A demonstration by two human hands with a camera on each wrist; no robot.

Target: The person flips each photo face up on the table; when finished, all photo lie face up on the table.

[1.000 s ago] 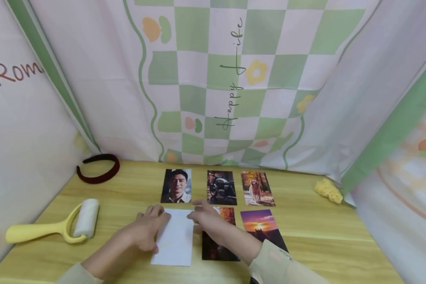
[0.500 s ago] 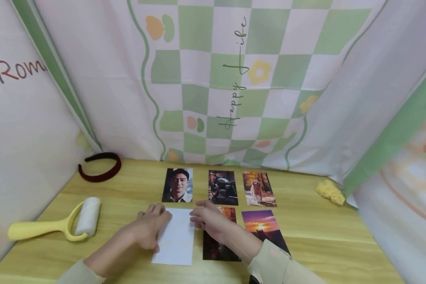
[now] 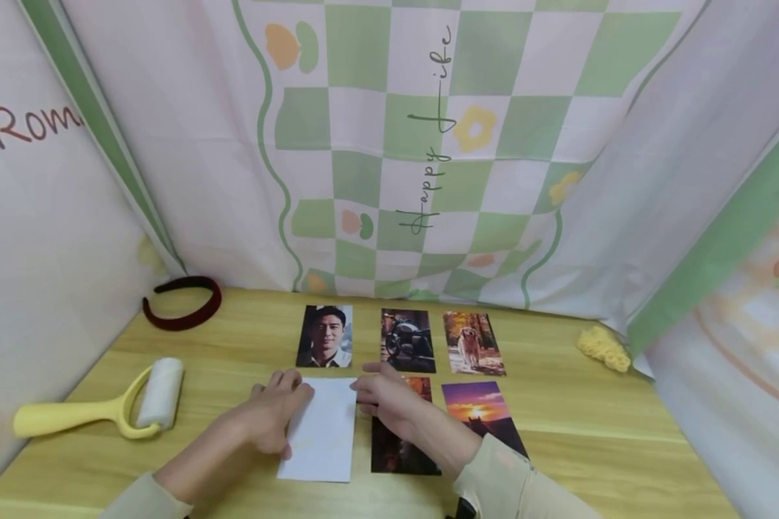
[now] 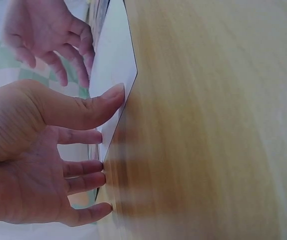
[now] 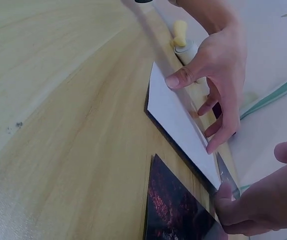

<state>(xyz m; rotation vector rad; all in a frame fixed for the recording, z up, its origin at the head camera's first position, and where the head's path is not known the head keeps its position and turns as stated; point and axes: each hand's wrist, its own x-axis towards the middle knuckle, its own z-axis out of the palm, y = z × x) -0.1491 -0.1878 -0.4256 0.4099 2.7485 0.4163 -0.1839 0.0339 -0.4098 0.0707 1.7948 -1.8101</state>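
A white rectangular sheet [image 3: 322, 440] lies on the wooden table; a dark layer shows along its underside in the right wrist view. At its left side, my left hand [image 3: 269, 414] touches the edge with thumb and index finger, the other fingers extended to the tabletop in the left wrist view. My right hand [image 3: 394, 402] is at the far right corner, its fingertips touching the edge. Beneath that hand lies a dark photo [image 3: 392, 454], partly covered by it. A sunset photo [image 3: 477, 404] is to its right, partly hidden by the sleeve.
Behind the hands lie a portrait photo [image 3: 327, 336], a motorcycle photo [image 3: 407, 342] and a dog photo [image 3: 474, 344]. A yellow-handled roller [image 3: 97, 411] and a dark red headband [image 3: 185, 303] lie left. Yellow yarn-like material [image 3: 604, 349] sits at the far right, near the curtain [image 3: 422, 158].
My right fingertips have shifted slightly rightward along with the sheet's far right corner. My left hand stays at the sheet's left edge. The photos keep their places.
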